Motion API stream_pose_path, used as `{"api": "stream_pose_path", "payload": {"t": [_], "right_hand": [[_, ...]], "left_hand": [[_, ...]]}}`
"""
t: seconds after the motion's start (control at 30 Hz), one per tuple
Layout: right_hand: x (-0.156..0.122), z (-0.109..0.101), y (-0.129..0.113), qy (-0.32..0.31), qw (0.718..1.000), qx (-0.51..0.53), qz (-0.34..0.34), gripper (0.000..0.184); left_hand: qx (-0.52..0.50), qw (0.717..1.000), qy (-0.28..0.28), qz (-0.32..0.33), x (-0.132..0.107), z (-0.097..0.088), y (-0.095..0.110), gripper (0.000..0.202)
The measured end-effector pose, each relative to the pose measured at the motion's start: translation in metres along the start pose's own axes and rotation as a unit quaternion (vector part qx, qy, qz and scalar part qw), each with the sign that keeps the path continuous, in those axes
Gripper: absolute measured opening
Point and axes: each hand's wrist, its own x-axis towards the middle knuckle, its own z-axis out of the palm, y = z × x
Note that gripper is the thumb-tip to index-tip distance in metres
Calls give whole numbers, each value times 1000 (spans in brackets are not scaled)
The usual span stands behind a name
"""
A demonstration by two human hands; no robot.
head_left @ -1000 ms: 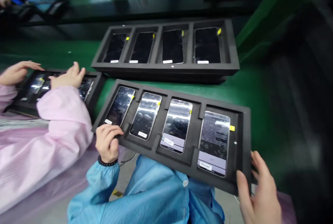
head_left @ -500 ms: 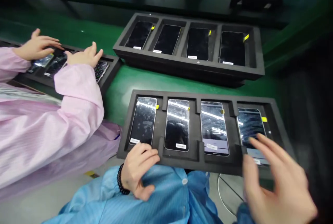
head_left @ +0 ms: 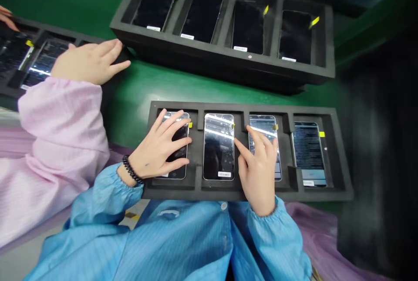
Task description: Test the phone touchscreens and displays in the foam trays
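A black foam tray (head_left: 248, 194) lies in front of me with four smartphones in its compartments, screens up with protective film. My left hand (head_left: 159, 144) rests spread over the leftmost phone (head_left: 181, 142), hiding most of it. My right hand (head_left: 257, 165) sits at the third phone (head_left: 263, 142), its fingertips touching the glass and covering the lower part. Between my hands, the second phone (head_left: 218, 147) lies uncovered. The fourth phone (head_left: 308, 155) lies untouched at the right end. Neither hand grips anything.
A second black foam tray (head_left: 209, 61) with four dark phones stands beyond on the green bench top (head_left: 140, 94). At left, a co-worker's hand (head_left: 88, 61) and pink sleeve (head_left: 62, 120) reach over a third tray (head_left: 48, 33). Purple film (head_left: 313, 229) lies at lower right.
The near tray has turned from tilted to square in front of me. My right hand has left its edge for the third phone, and my left hand has moved onto the first phone.
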Motion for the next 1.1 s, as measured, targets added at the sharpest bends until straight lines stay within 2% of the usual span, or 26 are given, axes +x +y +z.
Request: {"api": "stream_pose_path", "payload": {"t": [0.1, 0.47, 0.53, 0.57, 0.63, 0.7, 0.73, 0.8, 0.9, 1.0, 1.1], "right_hand": [[-1, -1, 3, 21, 999, 24, -6, 35], [4, -2, 1, -13, 998, 39, -38, 37], [5, -2, -1, -9, 999, 28, -20, 36], [6, -3, -1, -2, 1000, 27, -5, 35], [6, -3, -2, 20, 999, 38, 24, 37], [6, -5, -1, 36, 997, 57, 39, 42], [5, -6, -1, 40, 996, 67, 39, 43], [3, -8, 2, 38, 995, 82, 35, 45], [-1, -11, 6, 14, 996, 81, 24, 46], [-4, -13, 10, -22, 998, 63, 6, 44], [-6, -13, 11, -45, 998, 47, -12, 42]], "left_hand": [[-3, 1000, 2, -8, 0, 1, 0, 41], [-27, 993, 40, -109, 13, 3, 1, 44], [-55, 991, 69, -104, 10, 0, 1, 47], [-84, 984, 109, -114, 7, -2, 1, 49], [-155, 946, 226, -172, -3, -3, 2, 52], [-228, 881, 327, -254, -15, -1, 5, 49], [-265, 850, 354, -287, -21, 1, 7, 45], [-336, 804, 366, -328, -33, 8, 12, 40], [-414, 750, 367, -363, -43, 19, 21, 46], [-455, 717, 365, -382, -43, 23, 30, 53], [-471, 699, 367, -393, -41, 21, 37, 54]]}}
